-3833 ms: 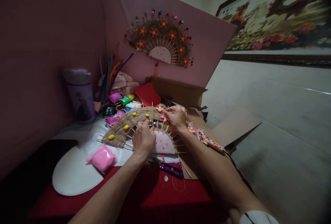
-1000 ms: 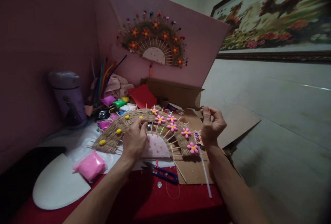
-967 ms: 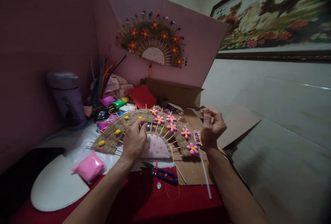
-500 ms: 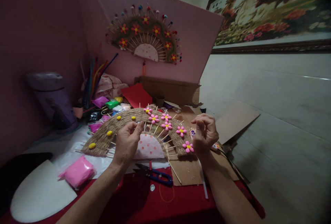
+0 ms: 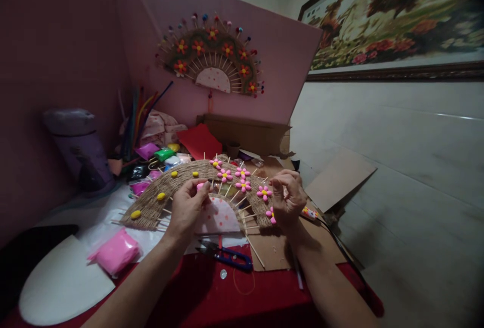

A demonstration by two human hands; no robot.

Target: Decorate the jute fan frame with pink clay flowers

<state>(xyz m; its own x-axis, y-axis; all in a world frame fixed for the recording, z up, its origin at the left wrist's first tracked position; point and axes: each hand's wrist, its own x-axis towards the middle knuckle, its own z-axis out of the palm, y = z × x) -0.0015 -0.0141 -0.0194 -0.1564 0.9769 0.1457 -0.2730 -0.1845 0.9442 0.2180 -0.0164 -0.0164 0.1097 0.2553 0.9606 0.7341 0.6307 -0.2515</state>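
Note:
My left hand (image 5: 188, 204) pinches a small lump of pink clay (image 5: 200, 186) between thumb and fingers, over the middle of a woven twine fan (image 5: 181, 181). My right hand (image 5: 289, 198) is closed with fingertips together above the fan's right end; whatever it holds, if anything, I cannot make out. Pink flowers with yellow centres (image 5: 243, 185) decorate the fan's right half, and bare yellow dots (image 5: 161, 196) sit on its left half. Thin sticks radiate from a white half-round centre with red dots (image 5: 219, 215). My right hand partly hides the lowest flower.
Blue-handled thread snips (image 5: 227, 256) lie on the red cloth (image 5: 196, 292) in front of the fan. A bag of pink clay (image 5: 115, 251) and a white board (image 5: 64, 285) lie at left. Cardboard (image 5: 280, 250) is under the right side. A finished fan (image 5: 212, 60) hangs behind.
My right hand has moved a little left, towards the fan, and now covers part of the lowest flower. Pink clay now shows at my left fingertips.

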